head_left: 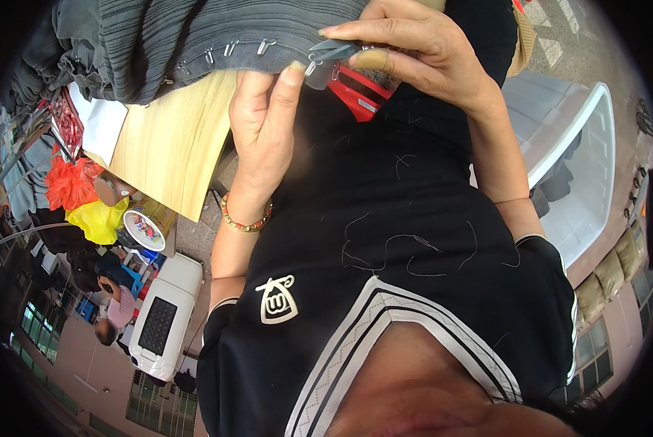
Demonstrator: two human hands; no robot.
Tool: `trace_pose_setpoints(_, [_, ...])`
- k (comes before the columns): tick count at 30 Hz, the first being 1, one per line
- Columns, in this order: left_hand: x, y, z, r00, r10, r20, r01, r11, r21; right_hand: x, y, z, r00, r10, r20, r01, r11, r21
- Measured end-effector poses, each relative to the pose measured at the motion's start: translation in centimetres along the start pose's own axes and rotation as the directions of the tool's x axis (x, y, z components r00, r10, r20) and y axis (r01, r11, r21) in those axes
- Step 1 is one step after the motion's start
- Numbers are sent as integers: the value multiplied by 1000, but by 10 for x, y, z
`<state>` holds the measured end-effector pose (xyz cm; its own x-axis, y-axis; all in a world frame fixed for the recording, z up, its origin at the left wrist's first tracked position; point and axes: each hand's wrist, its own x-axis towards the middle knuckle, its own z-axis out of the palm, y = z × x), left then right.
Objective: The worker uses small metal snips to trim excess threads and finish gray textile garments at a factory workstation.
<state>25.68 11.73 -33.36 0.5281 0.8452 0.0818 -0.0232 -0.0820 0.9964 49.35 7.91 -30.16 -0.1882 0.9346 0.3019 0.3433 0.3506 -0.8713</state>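
Note:
A dark grey ribbed garment (159, 44) lies across the top of the view, with several small metal hooks (266, 46) along its edge. My left hand (261, 116) pinches that edge between thumb and fingers, close to a hook at the garment's right end. In my right hand (436, 54) is a pair of thread snips (334, 49), their blades pointing left and parted beside this hook. A tan covering wraps my right thumb. Whether the blades touch any thread is too small to tell. Below the snips, a red object (363, 95) lies against my dark clothing.
Under the garment, a pale wooden board (177, 138) juts out at left. Beyond it are a red plastic bag (72, 178), a yellow bag (97, 222) and a white container (144, 229). A white tub (596, 146) holding grey cloth stands at right. A person (123, 306) sits farther left.

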Motion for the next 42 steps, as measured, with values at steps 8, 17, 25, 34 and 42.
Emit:
trace_pose_setpoints(8, [-1,1,2,1000,-20,-7,19,996,-91,-1,2,-1,999,-33,1,33,999,21])
trace_pose_setpoints(17, [0,4,5,1000,-21,-9,20,993,-115,2,29,7,902,-423,-85,429,901,70])
trace_pose_setpoints(25, [0,7,8,999,-45,-22,42,990,-138,3,29,8,945,-323,-57,327,917,229])
trace_pose_setpoints(34, [0,8,3,996,-83,20,85,984,-157,1,7,-3,998,-62,28,57,985,160])
trace_pose_setpoints(42, [0,7,4,995,-81,52,91,970,-227,0,9,-2,996,-86,6,84,983,160])
